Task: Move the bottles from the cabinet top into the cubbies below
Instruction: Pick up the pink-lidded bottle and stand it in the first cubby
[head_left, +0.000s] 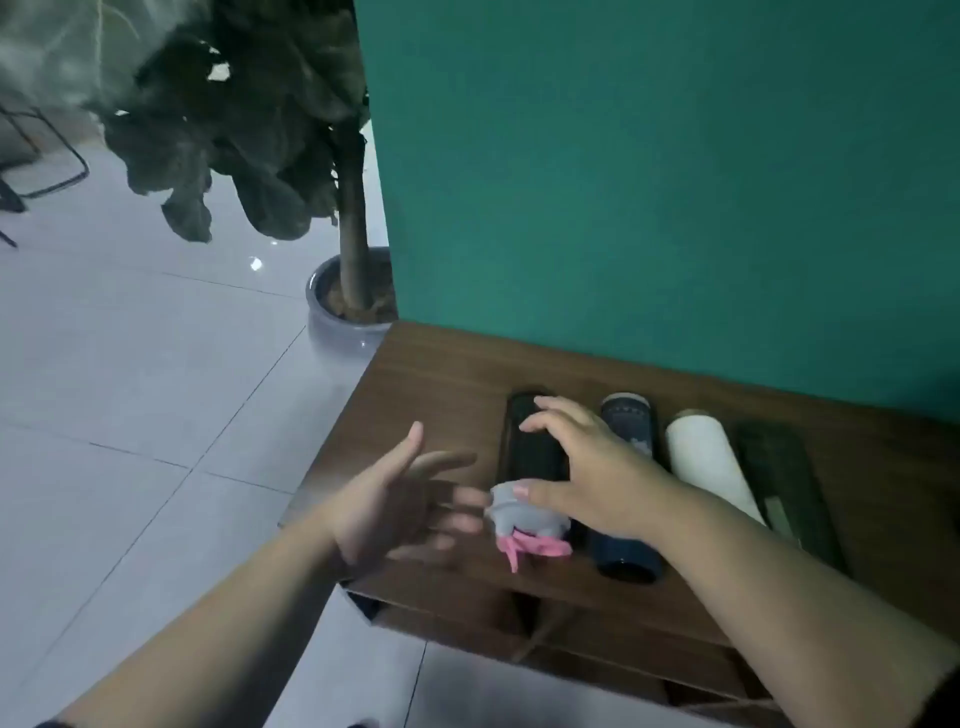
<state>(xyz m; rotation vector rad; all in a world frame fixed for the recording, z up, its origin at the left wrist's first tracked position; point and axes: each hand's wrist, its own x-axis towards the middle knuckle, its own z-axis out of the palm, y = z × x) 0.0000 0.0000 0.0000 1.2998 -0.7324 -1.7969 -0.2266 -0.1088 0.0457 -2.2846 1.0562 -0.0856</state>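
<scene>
Several bottles lie side by side on the dark wooden cabinet top (447, 374). The leftmost is a black bottle (530, 452) with a grey cap and a pink strap (524, 519) at its near end. My right hand (582, 467) lies over this bottle, fingers curled on its body and thumb on the grey cap. To its right lie a dark blue bottle (626, 551), a white bottle (706, 467) and a dark green bottle (784, 483). My left hand (395, 499) hovers left of the cap, palm up, fingers spread, holding nothing.
The cubby openings (545, 629) show under the cabinet's front edge. A teal wall (649, 182) rises right behind the cabinet. A potted plant (348, 291) stands on the tiled floor (130, 389) by the cabinet's left end. Black chair legs (47, 171) are far left.
</scene>
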